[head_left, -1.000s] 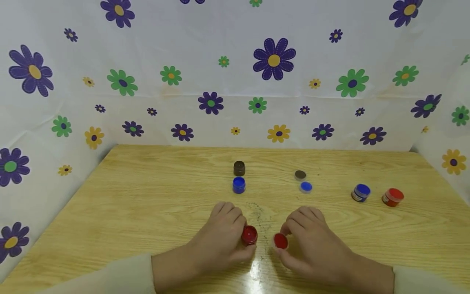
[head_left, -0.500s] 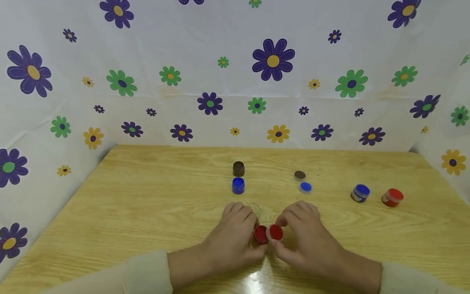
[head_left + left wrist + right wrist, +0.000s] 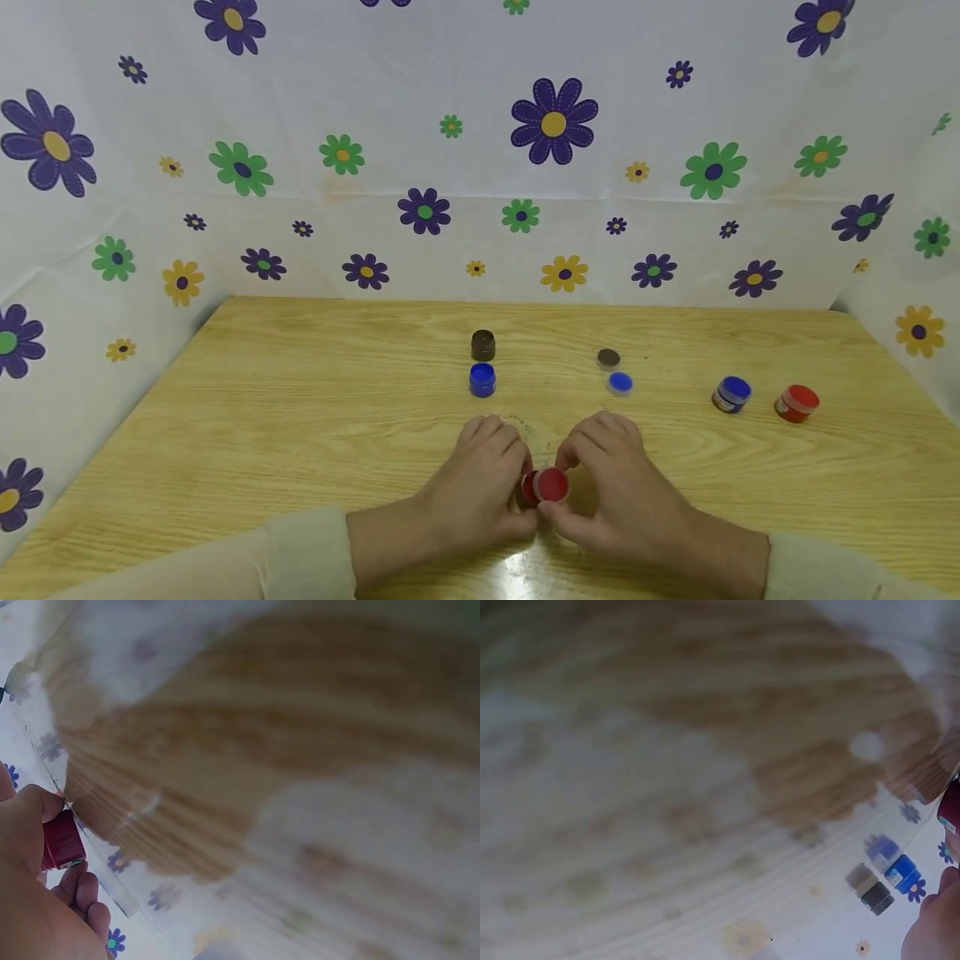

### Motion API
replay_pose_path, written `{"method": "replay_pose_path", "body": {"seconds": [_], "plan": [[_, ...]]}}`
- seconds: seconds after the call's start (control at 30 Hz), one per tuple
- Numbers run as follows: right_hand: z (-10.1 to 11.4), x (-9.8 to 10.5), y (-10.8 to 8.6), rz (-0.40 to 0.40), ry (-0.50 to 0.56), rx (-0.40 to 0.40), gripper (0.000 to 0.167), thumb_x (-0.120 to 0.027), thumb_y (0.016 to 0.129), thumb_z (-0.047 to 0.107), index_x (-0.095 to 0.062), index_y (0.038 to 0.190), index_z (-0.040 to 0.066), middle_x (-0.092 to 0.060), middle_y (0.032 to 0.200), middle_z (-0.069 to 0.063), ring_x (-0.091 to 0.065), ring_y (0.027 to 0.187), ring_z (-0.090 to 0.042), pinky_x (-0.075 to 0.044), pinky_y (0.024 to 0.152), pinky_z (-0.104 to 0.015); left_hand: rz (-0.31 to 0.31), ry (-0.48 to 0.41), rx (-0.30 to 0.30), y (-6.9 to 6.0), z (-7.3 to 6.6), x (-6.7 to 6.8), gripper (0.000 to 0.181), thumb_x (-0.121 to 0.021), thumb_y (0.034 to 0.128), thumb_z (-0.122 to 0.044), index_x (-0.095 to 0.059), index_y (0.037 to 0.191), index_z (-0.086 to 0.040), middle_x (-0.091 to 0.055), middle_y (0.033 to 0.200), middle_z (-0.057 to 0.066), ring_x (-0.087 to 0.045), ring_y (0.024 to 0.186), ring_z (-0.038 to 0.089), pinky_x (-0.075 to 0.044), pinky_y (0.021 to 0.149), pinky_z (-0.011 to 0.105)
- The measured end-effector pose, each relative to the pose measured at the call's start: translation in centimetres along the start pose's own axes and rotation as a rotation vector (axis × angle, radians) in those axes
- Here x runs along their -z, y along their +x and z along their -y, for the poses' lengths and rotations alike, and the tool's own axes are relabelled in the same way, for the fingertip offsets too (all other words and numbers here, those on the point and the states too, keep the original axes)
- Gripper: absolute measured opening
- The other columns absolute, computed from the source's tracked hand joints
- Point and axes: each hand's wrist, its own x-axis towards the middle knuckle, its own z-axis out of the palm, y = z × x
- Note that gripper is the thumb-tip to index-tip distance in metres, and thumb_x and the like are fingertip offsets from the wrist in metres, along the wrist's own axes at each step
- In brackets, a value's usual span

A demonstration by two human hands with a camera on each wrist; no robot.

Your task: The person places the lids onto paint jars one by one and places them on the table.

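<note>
My left hand grips a small red paint jar low over the table; the left wrist view shows the jar between thumb and fingers. With thumb and fingertips, my right hand pinches the jar's red lid, which is tilted and overlaps the right part of the jar's mouth. Whether lid and rim touch, I cannot tell. Beyond the hands stand an open blue paint jar and an open dark brown one. Their blue lid and brown lid lie to the right.
Farther right on the wooden table are a lidded blue jar and a lidded red jar. Dark specks mark the tabletop just beyond the hands. A white flowered cloth hangs behind and at both sides.
The hands have come together: the left moved right with the red jar, the right moved left with the red lid. The lid now overlaps the jar's mouth. The other jars stayed put.
</note>
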Motion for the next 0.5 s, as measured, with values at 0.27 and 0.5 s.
{"method": "replay_pose_path", "body": {"seconds": [0.27, 0.5], "plan": [[0.31, -0.24, -0.08, 0.058, 0.011, -0.030, 0.033, -0.078, 0.077, 0.050, -0.056, 0.087, 0.028, -0.050, 0.091, 0.020, -0.043, 0.095, -0.002, -0.038, 0.095, -0.040, -0.002, 0.019, -0.055, -0.02, -0.25, -0.29, 0.037, -0.079, 0.0716, -0.047, -0.062, 0.085, -0.018, -0.054, 0.087, -0.009, -0.045, 0.091, 0.011, -0.037, 0.097, 0.032], [0.38, -0.47, -0.18, 0.051, 0.001, -0.028, 0.037, -0.076, 0.077, 0.057, -0.056, 0.083, 0.028, -0.051, 0.090, 0.021, -0.044, 0.093, -0.001, -0.037, 0.097, -0.039, -0.052, 0.038, -0.094, -0.16, -0.48, -0.59, 0.036, -0.080, 0.0688, -0.046, -0.061, 0.082, -0.018, -0.054, 0.084, -0.010, -0.046, 0.088, 0.010, -0.038, 0.092, 0.029]]}}
